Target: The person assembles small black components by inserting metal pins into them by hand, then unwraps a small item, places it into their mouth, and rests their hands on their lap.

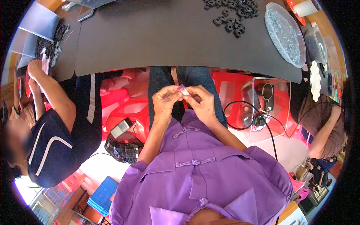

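My left hand (165, 100) and my right hand (202, 102) meet above my lap, short of the table's front edge. Between their fingertips is a small pink-and-white piece (183, 89), perhaps a scrap of wrapper or film; its kind is too small to make out. Both hands are closed in a pinch on it, thumbs against forefingers. The fingers partly hide it.
On the dark table (150, 37) lie many small black parts (234, 17) and an oval plastic tray (268, 33) of small grey pieces. One person (56, 127) works at left, another (318, 123) sits at right. Red stools (131, 116) and a clear box (275, 97) with cables stand below.
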`<act>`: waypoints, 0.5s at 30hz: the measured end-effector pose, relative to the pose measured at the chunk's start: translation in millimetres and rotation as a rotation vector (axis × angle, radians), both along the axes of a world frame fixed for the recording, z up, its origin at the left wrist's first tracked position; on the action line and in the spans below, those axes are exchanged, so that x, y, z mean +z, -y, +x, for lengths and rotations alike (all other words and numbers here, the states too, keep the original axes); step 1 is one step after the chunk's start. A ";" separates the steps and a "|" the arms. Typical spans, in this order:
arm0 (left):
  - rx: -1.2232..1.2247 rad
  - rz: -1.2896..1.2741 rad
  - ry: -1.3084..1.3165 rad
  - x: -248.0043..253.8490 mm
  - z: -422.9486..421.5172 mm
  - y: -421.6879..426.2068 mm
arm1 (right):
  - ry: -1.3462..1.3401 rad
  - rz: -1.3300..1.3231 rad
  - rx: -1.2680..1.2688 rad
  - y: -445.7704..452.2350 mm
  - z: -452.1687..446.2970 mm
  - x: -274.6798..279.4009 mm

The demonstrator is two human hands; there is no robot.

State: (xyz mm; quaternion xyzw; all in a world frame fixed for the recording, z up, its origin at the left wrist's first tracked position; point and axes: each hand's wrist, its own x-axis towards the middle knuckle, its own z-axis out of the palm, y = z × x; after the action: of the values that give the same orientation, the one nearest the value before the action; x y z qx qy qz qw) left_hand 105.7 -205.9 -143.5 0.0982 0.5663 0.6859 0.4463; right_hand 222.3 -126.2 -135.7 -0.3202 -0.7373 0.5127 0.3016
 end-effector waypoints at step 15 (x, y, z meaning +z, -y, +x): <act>-0.017 -0.041 0.090 -0.6 1.2 -3.5 | -0.361 -0.666 -0.005 2.8 1.8 -12.8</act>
State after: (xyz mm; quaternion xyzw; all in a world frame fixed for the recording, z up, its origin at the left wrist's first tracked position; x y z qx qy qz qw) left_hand 106.8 -202.3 -144.1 0.0632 0.5587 0.6742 0.4789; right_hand 224.1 -129.1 -148.5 -0.3069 -0.4643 0.7719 0.3073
